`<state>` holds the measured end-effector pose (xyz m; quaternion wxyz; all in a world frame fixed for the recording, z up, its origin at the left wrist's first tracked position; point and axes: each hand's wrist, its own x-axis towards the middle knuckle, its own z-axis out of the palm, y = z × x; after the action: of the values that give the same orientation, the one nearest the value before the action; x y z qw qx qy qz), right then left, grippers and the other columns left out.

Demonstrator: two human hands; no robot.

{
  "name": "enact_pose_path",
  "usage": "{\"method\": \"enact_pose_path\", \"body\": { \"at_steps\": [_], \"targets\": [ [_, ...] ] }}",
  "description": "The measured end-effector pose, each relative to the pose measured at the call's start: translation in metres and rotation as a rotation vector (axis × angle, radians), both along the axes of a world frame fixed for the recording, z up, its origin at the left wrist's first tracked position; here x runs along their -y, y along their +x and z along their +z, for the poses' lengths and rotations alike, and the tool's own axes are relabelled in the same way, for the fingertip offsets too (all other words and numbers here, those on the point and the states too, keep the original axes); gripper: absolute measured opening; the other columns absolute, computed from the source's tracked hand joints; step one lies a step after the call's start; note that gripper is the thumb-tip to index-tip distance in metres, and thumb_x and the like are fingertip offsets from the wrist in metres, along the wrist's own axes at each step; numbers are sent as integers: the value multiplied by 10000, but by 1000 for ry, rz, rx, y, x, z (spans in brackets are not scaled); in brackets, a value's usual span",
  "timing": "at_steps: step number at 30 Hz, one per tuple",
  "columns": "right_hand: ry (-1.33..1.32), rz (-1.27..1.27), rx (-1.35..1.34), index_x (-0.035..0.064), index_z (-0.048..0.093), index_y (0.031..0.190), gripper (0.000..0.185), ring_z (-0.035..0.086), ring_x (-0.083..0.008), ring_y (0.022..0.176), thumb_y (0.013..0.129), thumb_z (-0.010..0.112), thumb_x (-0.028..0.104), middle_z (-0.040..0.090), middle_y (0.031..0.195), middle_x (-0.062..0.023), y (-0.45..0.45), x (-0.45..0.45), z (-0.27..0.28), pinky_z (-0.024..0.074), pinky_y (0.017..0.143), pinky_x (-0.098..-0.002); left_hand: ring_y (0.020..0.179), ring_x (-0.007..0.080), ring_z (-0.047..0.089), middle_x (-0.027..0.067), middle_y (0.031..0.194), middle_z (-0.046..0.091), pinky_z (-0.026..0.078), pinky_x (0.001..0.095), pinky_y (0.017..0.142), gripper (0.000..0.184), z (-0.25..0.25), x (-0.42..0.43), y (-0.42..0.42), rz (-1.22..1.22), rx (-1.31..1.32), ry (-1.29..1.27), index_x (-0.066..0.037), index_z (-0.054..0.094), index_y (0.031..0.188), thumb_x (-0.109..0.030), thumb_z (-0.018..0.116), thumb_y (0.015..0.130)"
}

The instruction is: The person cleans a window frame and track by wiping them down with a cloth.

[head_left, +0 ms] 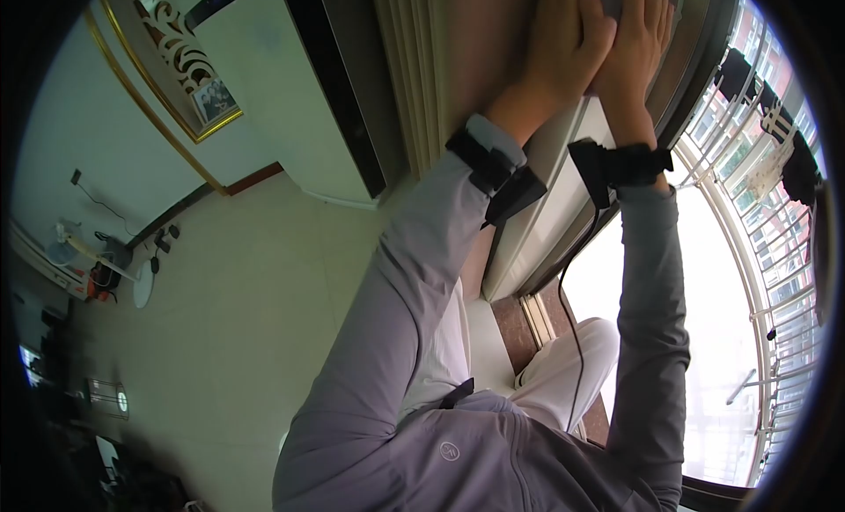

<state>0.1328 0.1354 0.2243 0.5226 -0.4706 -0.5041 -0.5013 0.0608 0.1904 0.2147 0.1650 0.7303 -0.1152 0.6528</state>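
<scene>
Both my hands are raised high against a brown upright panel or door frame [480, 28] at the top of the view. My left hand [563, 58] lies along its surface with the thumb stretched out beside my right hand. My right hand [629, 58] rests close by, nearer the window side, with its fingers extended upward. The upper frame edge cuts off some fingertips. A small greyish patch shows between the hands, and I cannot make out what it is. Black straps [484, 164] with dark blocks circle both wrists, and a cable [576, 327] hangs from the right one.
A pale door track and ledge [528, 235] run below my hands. Right of me is a bright window with a metal grille [779, 283] and dark hanging cloths [797, 164]. Pleated curtain [409, 63] hangs at left. A standing fan [141, 283] and cords stand on the tiled floor [255, 336].
</scene>
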Motion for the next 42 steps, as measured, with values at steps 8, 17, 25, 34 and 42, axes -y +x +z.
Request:
{"method": "enact_pose_path", "body": {
  "at_steps": [8,17,25,34,42],
  "targets": [
    [-66,-15,1,71,354,1438,638,267,-375,1387,913,487,408,261,1506,-217,12,-5,-142,210,1116,-511,1386,500,114,379,1467,127,99,504,1145,704,-146,1,2,74,-77,-94,170,174,1392,-336,356,938],
    [-53,3,25,109,298,1469,652,240,-362,1398,921,487,405,255,1518,-186,21,-3,-70,190,1126,-505,1358,523,175,405,1449,131,142,514,1132,747,-78,2,7,114,19,30,178,166,1386,-345,407,911],
    [37,63,-32,81,389,1427,640,309,-409,1355,925,399,478,299,1482,-239,27,-15,-93,224,1109,-507,1366,522,159,377,1469,131,143,517,1126,775,-104,-8,15,235,55,147,103,137,1443,-315,466,879],
    [-247,35,-121,11,234,1461,663,170,-440,1403,950,370,411,146,1523,-270,22,6,-257,157,1114,-573,1308,559,231,409,1419,196,184,574,1104,733,-266,9,-1,367,-201,51,129,211,1392,-342,458,888],
    [-224,129,-246,48,190,1489,678,105,-390,1430,947,441,369,85,1549,-227,9,5,-194,84,1143,-526,1334,539,207,408,1426,187,185,531,1121,696,-184,17,-6,217,-167,2,162,186,1389,-287,435,920]
  ]
}}
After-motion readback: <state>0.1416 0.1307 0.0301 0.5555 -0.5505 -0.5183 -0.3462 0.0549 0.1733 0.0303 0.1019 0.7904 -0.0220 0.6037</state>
